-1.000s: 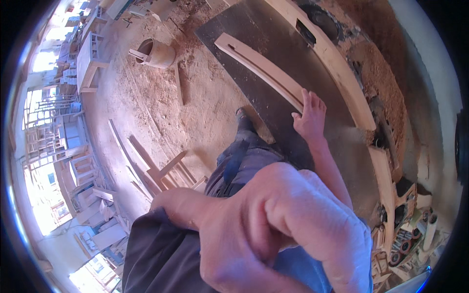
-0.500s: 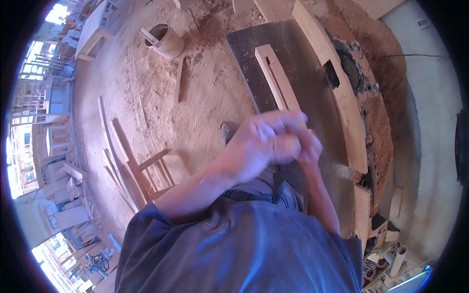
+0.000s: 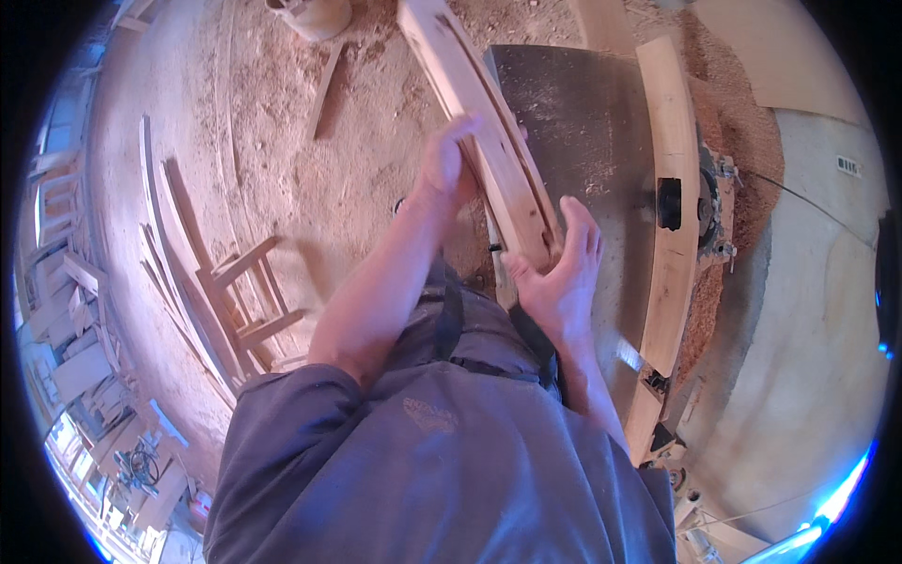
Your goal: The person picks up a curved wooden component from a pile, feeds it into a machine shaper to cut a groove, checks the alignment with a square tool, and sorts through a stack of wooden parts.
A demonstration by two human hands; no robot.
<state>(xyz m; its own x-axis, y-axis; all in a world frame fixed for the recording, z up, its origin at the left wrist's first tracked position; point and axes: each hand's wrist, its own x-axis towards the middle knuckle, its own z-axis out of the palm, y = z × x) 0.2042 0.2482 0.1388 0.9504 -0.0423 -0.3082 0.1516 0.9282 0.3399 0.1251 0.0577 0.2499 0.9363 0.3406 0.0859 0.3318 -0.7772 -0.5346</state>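
A long squared piece of wood [image 3: 493,155] with grooves and slots cut in its faces is held up in front of me, slanting away to the far left. My left hand [image 3: 449,164] grips it from the left side around its middle, the palm partly hidden. Its near end rests between the thumb and raised fingers of my right hand [image 3: 561,282]. Under and to the right of the wood lies the dark metal machine table [image 3: 587,122], dusted with chips. Along the table's right side runs a pale wooden fence [image 3: 663,282] with a dark part [image 3: 669,204] showing in its cutout.
Sawdust is heaped behind the fence. On the floor at left lie long wooden strips [image 3: 174,263] and a wooden frame [image 3: 254,291]. A pale bucket [image 3: 315,17] and a loose stick [image 3: 326,92] are farther off. Stacked boards [image 3: 85,371] line the far left.
The wood was lying on the machine table, with my blurred hands overlapping near its close end. Now it is raised and shifted left, held by both hands spread apart. The view has also shifted.
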